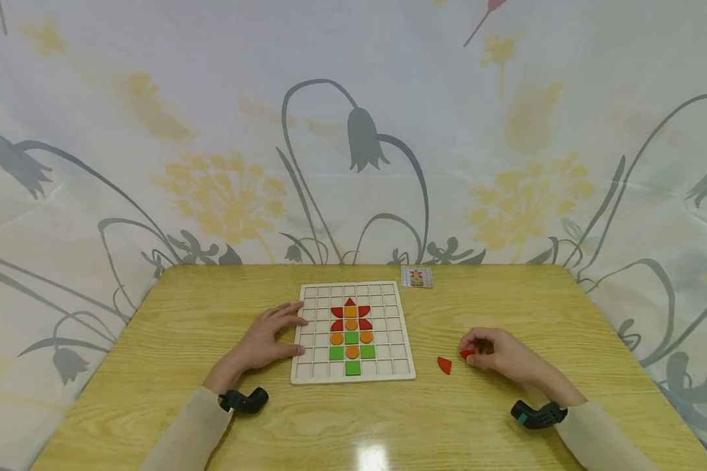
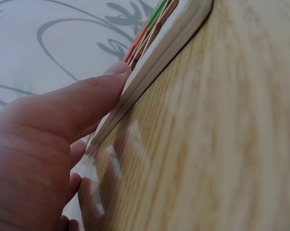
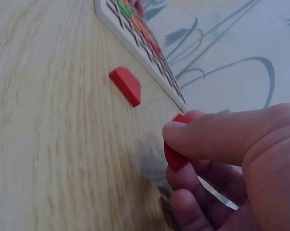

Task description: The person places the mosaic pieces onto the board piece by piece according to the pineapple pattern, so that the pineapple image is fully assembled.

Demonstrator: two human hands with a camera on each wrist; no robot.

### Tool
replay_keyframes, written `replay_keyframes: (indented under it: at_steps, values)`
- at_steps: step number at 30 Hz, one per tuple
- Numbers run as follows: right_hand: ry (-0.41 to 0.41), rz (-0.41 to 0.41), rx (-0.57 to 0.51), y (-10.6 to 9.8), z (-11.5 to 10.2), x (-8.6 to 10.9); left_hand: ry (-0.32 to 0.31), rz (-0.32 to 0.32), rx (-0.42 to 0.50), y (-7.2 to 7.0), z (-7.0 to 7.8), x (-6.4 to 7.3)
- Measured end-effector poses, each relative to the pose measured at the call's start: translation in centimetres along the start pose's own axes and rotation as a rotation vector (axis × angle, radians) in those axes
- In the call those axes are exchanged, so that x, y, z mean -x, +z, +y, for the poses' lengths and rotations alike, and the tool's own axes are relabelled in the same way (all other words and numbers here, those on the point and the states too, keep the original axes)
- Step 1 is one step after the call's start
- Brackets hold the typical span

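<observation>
A white grid board [image 1: 388, 334] lies on the table with red, orange and green pieces set in its middle columns. My left hand [image 1: 269, 339] rests at the board's left edge, its fingers spread and loosely extended. In the left wrist view the thumb [image 2: 94, 98] touches the board's rim. To the right of the board, my right hand [image 1: 502, 355] pinches a red quarter-circle piece [image 3: 175, 156] between thumb and fingers, just above the table. A second red quarter-circle piece [image 1: 444, 365] lies on the table between that hand and the board.
A small pattern card [image 1: 416, 277] showing a similar coloured figure lies behind the board's right corner. The wooden table [image 1: 200, 294] runs back to a wall covering [image 1: 224, 118] with printed flowers. Each wrist wears a black strap device.
</observation>
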State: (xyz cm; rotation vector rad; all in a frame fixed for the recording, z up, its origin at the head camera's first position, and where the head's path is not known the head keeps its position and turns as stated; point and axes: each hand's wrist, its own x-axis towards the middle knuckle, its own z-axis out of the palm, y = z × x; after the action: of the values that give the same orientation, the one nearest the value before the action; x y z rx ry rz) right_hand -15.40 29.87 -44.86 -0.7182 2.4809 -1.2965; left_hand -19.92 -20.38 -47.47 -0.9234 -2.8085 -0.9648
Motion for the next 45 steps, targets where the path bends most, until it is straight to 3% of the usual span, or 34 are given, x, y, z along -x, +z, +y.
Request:
replay_keyframes:
  at_steps: [6,18,26,37,45]
  values:
    - [-0.024,0.011,0.081,0.4,-1.1,-0.9,-0.002,-0.001,-0.001,0.0,0.0,-0.1]
    - [-0.047,-0.006,0.015,4.3,-4.0,-4.6,-0.012,0.003,0.0,-0.1,0.3,0.0]
    - [-0.146,-0.053,0.014,6.3,-5.4,-6.6,-0.004,0.006,-0.002,-0.1,0.6,-0.1]
    - [-0.113,-0.034,-0.028,9.6,-6.6,-8.8,0.004,0.011,0.001,-0.1,0.5,-0.2]
    - [-0.115,-0.023,-0.001,11.1,-6.4,-9.1,0.005,0.008,-0.012,-0.1,0.5,0.0]
